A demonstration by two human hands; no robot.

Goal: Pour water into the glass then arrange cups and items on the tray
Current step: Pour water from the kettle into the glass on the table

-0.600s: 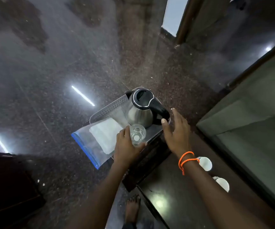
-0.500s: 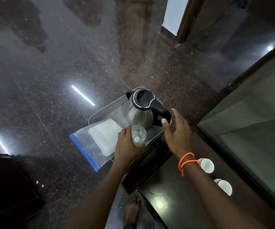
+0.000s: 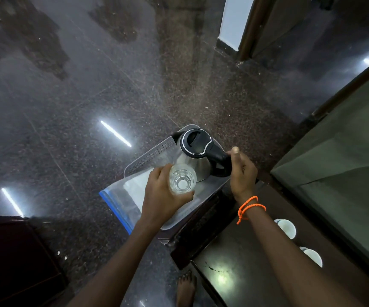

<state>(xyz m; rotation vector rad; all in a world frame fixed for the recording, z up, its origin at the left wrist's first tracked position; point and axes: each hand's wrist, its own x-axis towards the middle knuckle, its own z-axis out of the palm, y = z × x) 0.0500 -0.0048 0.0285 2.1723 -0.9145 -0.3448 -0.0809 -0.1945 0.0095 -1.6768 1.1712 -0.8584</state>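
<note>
Overhead, my L hand point(image 3: 163, 196) grips the clear glass point(image 3: 182, 182) just above the grey tray point(image 3: 148, 158) — R hand point(image 3: 242, 171) curls round the black handle of the steel kettle point(image 3: 195, 156) standing on it — two white cups point(image 3: 286, 228) wait nearby.

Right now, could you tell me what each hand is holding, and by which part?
The left hand grips the glass around its side; the right hand closes on the kettle handle.

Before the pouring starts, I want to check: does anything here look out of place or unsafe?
Yes. The tray juts past the edge of the dark cabinet, and the plastic bag hangs off the tray over the floor. No spill shows.
</note>
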